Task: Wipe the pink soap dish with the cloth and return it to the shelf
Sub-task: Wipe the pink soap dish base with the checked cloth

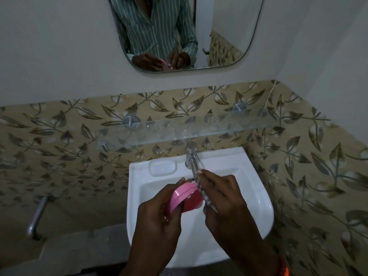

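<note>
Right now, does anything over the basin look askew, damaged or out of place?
Nothing damaged. The pink soap dish is tilted on edge in the left hand above the sink, off the glass shelf. The right hand pinches a cloth against it.

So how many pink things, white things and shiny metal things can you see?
Pink: 1, dish
White: 1, sink
Shiny metal: 4, tap, pipe, shelf mounts
Total: 6

A clear glass shelf (199, 128) juts from the leaf-patterned tiled wall (69, 136) on round metal brackets (131, 121), speckled with pale spots. Below it, a white ceramic basin (258, 196) carries a chrome tap (191, 154) at its back rim.
</note>
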The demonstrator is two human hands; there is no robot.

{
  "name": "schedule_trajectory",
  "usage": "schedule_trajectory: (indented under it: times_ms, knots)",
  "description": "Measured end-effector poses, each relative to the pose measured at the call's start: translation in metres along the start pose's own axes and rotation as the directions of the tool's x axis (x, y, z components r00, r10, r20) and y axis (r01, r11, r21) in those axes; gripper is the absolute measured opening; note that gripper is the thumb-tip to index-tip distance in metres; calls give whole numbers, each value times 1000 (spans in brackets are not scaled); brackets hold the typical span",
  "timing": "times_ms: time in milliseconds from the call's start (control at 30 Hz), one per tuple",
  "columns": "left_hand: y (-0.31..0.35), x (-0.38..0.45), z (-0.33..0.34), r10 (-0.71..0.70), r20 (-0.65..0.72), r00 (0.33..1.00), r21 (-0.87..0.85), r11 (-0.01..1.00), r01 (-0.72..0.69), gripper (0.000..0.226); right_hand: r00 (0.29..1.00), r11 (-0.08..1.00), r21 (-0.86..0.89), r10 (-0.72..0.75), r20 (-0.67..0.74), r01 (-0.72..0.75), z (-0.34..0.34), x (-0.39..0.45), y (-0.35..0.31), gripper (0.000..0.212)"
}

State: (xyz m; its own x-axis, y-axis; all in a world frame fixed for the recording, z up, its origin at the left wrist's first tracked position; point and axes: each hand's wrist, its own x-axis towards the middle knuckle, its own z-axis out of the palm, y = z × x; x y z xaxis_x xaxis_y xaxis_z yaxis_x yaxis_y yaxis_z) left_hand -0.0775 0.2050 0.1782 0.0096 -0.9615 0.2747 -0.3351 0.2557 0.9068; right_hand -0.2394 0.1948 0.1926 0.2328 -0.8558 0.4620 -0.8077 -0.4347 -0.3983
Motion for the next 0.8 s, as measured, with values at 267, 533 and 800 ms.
schedule_trajectory:
  times_ms: [267,533,800]
  knots:
    - [-7,0,7,22,-74,997,-170,985,-35,22,989,989,11,-144,-34,145,2,-2,-24,55]
    - [-8,-2,12,21,-144,989,-203,978,-50,26,990,995,-17,-104,-98,103,10,-4,-38,45]
    - [-7,-3,6,62,-198,978,-133,987,-90,29,975,975,42,220,-15,-219,-3,5,4,59]
